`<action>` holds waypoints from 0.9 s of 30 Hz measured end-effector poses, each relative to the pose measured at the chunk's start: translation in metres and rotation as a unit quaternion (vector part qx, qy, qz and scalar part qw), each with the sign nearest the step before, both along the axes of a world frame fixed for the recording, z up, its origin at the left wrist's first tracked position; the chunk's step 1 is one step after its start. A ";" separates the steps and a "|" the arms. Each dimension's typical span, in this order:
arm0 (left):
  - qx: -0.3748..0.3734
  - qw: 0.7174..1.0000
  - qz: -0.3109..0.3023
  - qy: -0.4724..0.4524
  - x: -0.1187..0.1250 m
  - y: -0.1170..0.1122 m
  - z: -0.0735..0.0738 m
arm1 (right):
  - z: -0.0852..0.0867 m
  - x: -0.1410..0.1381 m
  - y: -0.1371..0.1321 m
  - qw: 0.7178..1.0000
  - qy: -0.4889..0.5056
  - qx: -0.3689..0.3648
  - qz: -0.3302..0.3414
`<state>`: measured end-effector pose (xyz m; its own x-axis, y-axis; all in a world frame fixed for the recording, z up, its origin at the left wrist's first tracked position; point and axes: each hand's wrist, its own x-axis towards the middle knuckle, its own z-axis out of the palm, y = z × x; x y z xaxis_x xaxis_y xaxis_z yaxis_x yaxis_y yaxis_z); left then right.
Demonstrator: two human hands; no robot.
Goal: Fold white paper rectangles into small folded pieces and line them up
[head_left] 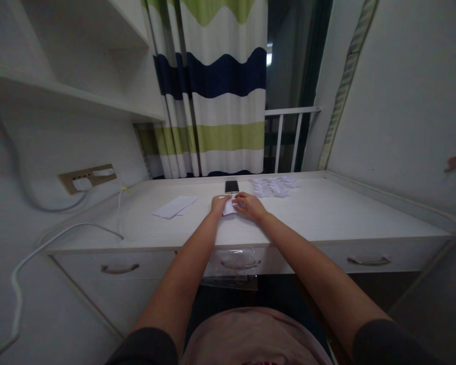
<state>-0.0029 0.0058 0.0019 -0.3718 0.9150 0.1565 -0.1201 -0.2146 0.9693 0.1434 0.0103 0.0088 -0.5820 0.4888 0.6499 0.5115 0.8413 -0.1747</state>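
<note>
Between my hands, on the white desk, is a small piece of white paper point(229, 207). My left hand point(218, 204) grips its left side, fingers pressed on the sheet. From the right, the bent fingers of my right hand point(250, 205) hold the paper's other side. Part of the sheet is hidden under my fingers. Just beyond my hands lies a dark phone point(231, 186). To the left rests a small stack of white paper sheets point(175, 207). Several folded white paper pieces point(273, 186) sit in a group at the back right.
The desk point(349, 213) has drawers with metal handles point(368, 261) along its front. A white cable point(72, 228) runs onto the desk's left end from the wall socket point(86, 178). A striped curtain point(228, 111) hangs behind, and a shelf point(79, 96) juts out at upper left.
</note>
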 end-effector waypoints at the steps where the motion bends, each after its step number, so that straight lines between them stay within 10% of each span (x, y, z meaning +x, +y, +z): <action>1: 0.006 1.000 -0.001 -0.001 0.000 0.000 0.000 | 0.000 -0.001 0.001 1.000 0.023 -0.014 0.008; 14: 0.054 0.995 -0.008 0.078 0.001 0.000 0.001 | -0.015 -0.003 0.030 0.894 0.291 -0.330 0.087; 27: 0.058 0.994 -0.090 0.033 0.006 0.000 0.001 | -0.021 0.003 0.041 0.880 0.351 -0.304 0.096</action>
